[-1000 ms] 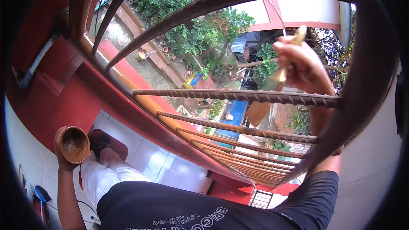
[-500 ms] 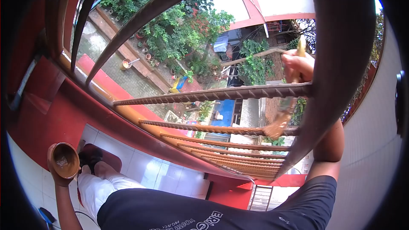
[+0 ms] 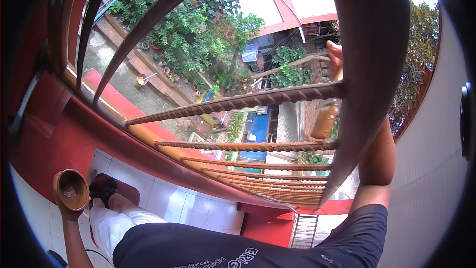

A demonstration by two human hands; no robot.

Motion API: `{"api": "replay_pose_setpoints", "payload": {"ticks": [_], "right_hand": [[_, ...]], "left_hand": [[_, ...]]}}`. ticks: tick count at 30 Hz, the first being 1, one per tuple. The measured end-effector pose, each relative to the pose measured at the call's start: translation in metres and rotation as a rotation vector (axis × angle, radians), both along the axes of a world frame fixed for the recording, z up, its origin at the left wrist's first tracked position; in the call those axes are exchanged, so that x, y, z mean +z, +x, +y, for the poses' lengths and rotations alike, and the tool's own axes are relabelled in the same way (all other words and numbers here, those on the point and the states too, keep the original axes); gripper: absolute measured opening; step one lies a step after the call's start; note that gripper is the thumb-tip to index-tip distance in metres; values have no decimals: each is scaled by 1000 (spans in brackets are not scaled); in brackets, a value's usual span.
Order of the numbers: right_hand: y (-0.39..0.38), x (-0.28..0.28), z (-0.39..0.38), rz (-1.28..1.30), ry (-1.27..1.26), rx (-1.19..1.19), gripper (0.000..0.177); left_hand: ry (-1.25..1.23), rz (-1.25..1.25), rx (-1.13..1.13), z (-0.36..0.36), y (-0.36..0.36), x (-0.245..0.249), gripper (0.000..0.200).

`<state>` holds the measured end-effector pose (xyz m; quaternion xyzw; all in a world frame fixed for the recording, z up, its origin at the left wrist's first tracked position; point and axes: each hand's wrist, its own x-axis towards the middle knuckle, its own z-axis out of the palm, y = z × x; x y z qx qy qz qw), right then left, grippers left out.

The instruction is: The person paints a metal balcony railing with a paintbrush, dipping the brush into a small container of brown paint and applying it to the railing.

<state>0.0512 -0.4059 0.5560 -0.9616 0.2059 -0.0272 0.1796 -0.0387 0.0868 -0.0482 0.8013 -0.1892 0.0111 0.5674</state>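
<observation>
My left hand (image 3: 65, 209) is wrapped round a small round cup (image 3: 74, 188) with some brown stuff inside, held low at the left. Beyond the metal bars, my right hand (image 3: 335, 61) holds a paintbrush, its fingers partly hidden behind the thick dark post. The brush (image 3: 326, 119) hangs head-down between two ribbed bars, with brown bristles just above the lower one. A ribbed bar (image 3: 238, 103) crosses in front of its upper part. Orange-brown colour covers the lower bars and part of the bottom rail (image 3: 163, 145).
The thick dark post (image 3: 374, 44) stands in front of my right forearm. Beyond the railing lie green plants (image 3: 188, 34), a bucket (image 3: 141, 80) and a paved yard. Below me are white floor tiles (image 3: 168, 201) and a red ledge (image 3: 79, 134).
My right hand has gone further behind the post and the brush head has moved down from the upper right, now upright. The view has shifted slightly. The cup stays in my left hand.
</observation>
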Motion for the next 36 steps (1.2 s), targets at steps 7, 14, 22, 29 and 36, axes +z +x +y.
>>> {"api": "replay_pose_setpoints", "payload": {"ticks": [7,14,22,29,36], "right_hand": [[8,4,-4,30,19,-23,29],[9,-21,-1,94,43,-16,30],[8,-21,-1,95,40,-31,30],[23,3,-11,57,26,-70,31],[26,17,-12,61,34,-98,32]], "left_hand": [[6,-8,-9,-2,2,5,119],[7,-13,-2,-2,2,1,118],[26,-12,9,-1,1,1,117],[8,-9,3,0,1,-3,117],[22,-23,-2,0,2,1,117]]}}
